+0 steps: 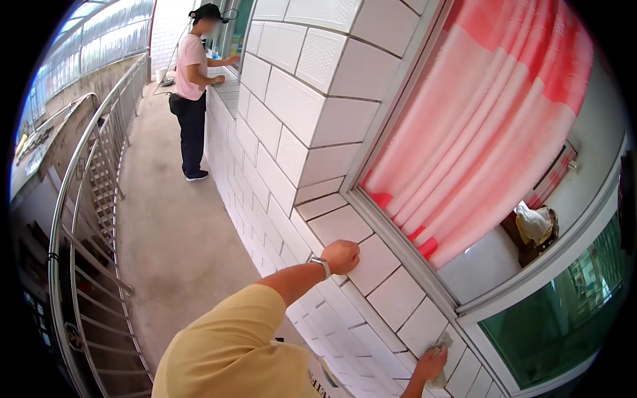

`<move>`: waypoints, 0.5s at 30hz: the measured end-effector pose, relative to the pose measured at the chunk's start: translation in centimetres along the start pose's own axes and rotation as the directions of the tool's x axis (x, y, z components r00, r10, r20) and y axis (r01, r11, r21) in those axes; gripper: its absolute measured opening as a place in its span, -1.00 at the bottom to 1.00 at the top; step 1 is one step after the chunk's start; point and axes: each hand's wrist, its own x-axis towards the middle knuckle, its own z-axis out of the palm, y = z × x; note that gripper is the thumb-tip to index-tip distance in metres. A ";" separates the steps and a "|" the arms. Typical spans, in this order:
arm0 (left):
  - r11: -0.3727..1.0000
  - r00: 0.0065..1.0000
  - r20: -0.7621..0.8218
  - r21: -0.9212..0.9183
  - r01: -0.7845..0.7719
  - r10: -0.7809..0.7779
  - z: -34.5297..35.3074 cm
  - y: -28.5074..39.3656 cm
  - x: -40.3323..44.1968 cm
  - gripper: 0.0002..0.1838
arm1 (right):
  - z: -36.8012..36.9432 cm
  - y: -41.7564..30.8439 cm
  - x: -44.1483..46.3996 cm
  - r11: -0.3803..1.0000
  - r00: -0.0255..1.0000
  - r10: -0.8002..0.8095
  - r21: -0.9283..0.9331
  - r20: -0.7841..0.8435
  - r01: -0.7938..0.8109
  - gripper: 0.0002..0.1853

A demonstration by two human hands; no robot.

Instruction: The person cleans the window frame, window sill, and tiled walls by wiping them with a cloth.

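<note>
Grey cloth (445,339) in right hand (432,362), on tiled sill (395,297)

The right hand, at the lower right of the frame, grasped the grey cloth against the white tiles; cloth edges showed above and below the fingers. The left hand (341,257), just right of the frame's centre, rested on the same sill, curled into a fist; could not tell whether it enclosed anything. A watch (321,267) sat on the left wrist, below a yellow sleeve (229,331).

Window frame (405,243) ran along the sill's far edge, with a red-and-white curtain (478,126) behind it at upper right. Metal railing (78,242) stood at left, beside a concrete walkway (174,239). Upper left of centre: a co-worker (190,83) in a pink shirt stood at the wall, both arms toward another ledge.
</note>
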 end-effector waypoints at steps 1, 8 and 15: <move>1.000 0.999 -0.009 0.000 -0.030 0.030 -0.2 -0.1 -0.1 -0.89 | 0.5 -1.4 -0.3 0.998 0.999 -0.044 0.032 -0.014 0.045 -0.62; 0.976 0.988 0.096 -0.172 0.136 -0.121 -0.9 0.5 -0.4 -0.86 | 3.4 -9.6 -1.8 0.909 0.960 -0.273 0.345 0.066 0.234 -0.73; 0.777 0.964 -0.009 -0.594 0.210 -0.267 -3.9 1.3 -8.0 -0.78 | 1.0 -21.8 -1.1 0.066 0.786 0.171 0.789 0.595 -0.611 -0.76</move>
